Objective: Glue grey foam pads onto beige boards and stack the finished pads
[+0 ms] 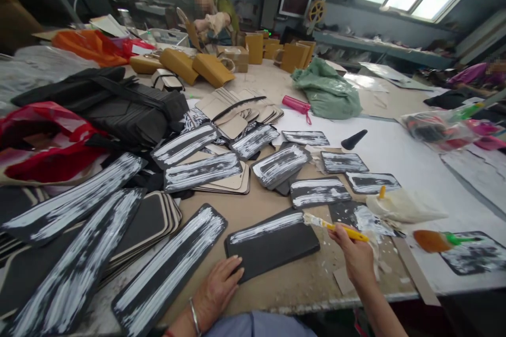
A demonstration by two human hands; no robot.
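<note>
A black panel point(272, 255) with rounded corners lies in front of me, one white glue-like streak along its far edge. My left hand point(219, 284) lies on its near left corner, fingers stretched out and holding nothing. Wrapped round the yellow handle of a paintbrush point(343, 229) is my right hand point(353, 255). The white-coated bristles touch the panel's far right corner. Left of the panel, a longer black strip point(172, 268) carries two white bands. Behind it lie several smaller coated pieces, among them a black rectangle point(320, 191).
Stacks of black panels point(146, 216) crowd the left. To the right are a white bag with a yellow nozzle point(403, 205) and an orange-brown bottle with a green nozzle point(430, 241). Farther back are a green plastic bag point(328, 89), yellow-brown boxes point(213, 69) and a co-worker point(221, 10).
</note>
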